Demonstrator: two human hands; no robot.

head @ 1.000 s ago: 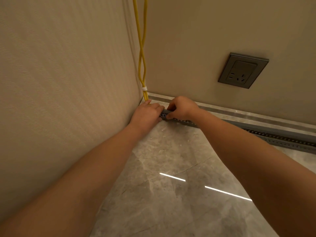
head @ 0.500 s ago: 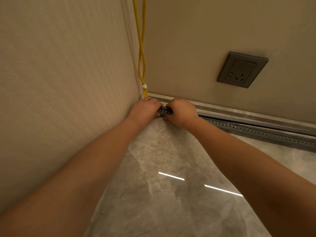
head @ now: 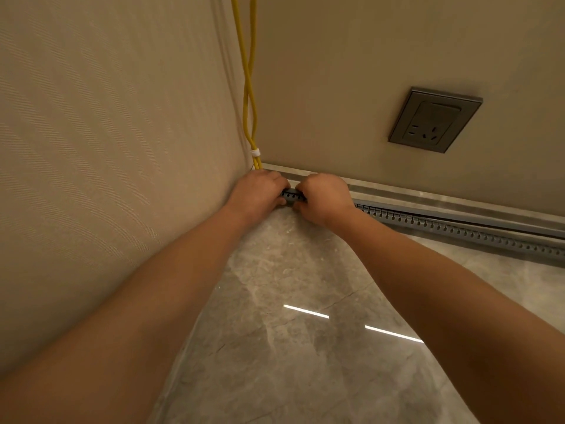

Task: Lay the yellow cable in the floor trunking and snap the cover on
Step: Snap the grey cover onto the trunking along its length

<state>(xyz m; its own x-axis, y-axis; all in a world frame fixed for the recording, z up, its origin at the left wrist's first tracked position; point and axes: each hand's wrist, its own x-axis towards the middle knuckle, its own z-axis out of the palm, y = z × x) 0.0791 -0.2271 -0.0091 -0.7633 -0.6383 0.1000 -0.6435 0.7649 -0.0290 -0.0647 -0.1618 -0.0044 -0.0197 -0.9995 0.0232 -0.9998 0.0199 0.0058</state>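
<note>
Two hands (head: 258,191) (head: 324,197), one socket (head: 434,120)

Doubled yellow round cable (head: 248,87) hangs down the wall corner, white tie near bottom. Grey slotted plastic floor trunking (head: 458,229) runs along the skirting; near-corner end partly hidden, cover state unclear.

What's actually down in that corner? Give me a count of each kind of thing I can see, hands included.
Hands: 2, the left hand and the right hand, both on the trunking
Yellow cable strands running down the corner: 2
White tie around the strands: 1
Grey floor trunking: 1
Wall socket: 1
Total: 7
</note>
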